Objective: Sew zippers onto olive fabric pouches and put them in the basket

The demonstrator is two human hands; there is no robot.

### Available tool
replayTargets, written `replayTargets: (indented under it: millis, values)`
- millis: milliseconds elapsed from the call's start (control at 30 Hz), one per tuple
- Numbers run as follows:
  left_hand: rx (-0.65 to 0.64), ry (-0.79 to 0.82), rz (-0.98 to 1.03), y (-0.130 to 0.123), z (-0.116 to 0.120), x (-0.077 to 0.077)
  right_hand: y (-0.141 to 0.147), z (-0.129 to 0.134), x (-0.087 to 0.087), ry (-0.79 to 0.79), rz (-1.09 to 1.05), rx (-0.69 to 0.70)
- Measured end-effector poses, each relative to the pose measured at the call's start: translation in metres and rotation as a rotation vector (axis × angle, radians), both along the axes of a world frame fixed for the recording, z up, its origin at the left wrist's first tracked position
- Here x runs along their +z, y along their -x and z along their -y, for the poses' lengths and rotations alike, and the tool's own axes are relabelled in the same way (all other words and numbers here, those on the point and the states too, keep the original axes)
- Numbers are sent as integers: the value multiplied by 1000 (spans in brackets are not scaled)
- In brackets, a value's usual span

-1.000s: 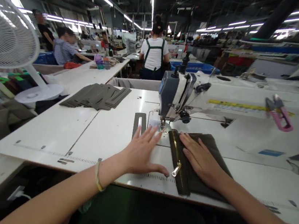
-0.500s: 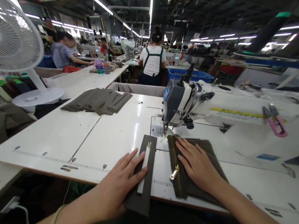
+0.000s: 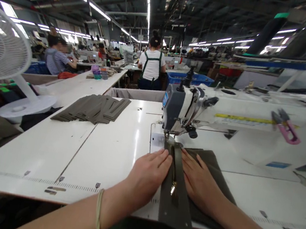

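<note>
A grey slotted strip (image 3: 168, 203) lies over a brass zipper (image 3: 173, 186), whose teeth and pull show through the slot. Its far end is at the needle area of the sewing machine (image 3: 180, 107). My left hand (image 3: 149, 174) presses on the strip's left edge, fingers together and pointing forward. On the right edge, my right hand (image 3: 200, 184) lies flat with its fingers stretched over the strip and the dark fabric piece (image 3: 216, 168) beneath. The thumb of my right hand is raised a little.
A fanned pile of grey strips (image 3: 94, 108) lies at the table's back left. A white fan (image 3: 4, 46) stands at far left. Pink-handled snips (image 3: 288, 128) rest on the machine arm. A person (image 3: 151, 63) in white sits ahead, beside a blue basket (image 3: 191, 79).
My left hand has moved right and forward with the slotted strip, which now overlaps the zipper. The zipper and strip reach the needle area. The whole view has shifted slightly.
</note>
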State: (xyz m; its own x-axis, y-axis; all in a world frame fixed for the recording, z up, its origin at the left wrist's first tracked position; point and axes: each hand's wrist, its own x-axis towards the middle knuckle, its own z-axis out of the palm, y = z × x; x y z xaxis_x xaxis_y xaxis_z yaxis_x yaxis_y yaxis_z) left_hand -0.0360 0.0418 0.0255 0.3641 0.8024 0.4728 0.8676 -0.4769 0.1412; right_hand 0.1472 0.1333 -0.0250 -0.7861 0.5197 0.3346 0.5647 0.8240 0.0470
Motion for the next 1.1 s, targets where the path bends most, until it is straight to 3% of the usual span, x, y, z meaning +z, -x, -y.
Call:
replayTargets:
  millis: [100, 200, 300, 500, 767, 900, 1100]
  values:
    - [72, 159, -109, -19, -19, -7, -3, -1, -2, -33, -7, 30]
    - [103, 214, -138, -21, -27, -11, -4, -2, -2, -50, -21, 32]
    - [112, 184, -115, -12, -27, -12, -4, -3, 1, -48, -37, 31]
    - [-15, 105, -177, -3, -29, -19, -7, 2, 4, -61, -67, 65]
    - [63, 54, -249, -7, -30, -22, 1, 3, 8, 18, -221, 15]
    - [31, 29, -308, -3, -32, -25, 6, 1, 5, -7, -206, 0]
    - [12, 9, -342, 0, -34, -21, 7, 3, 8, 80, -157, -16]
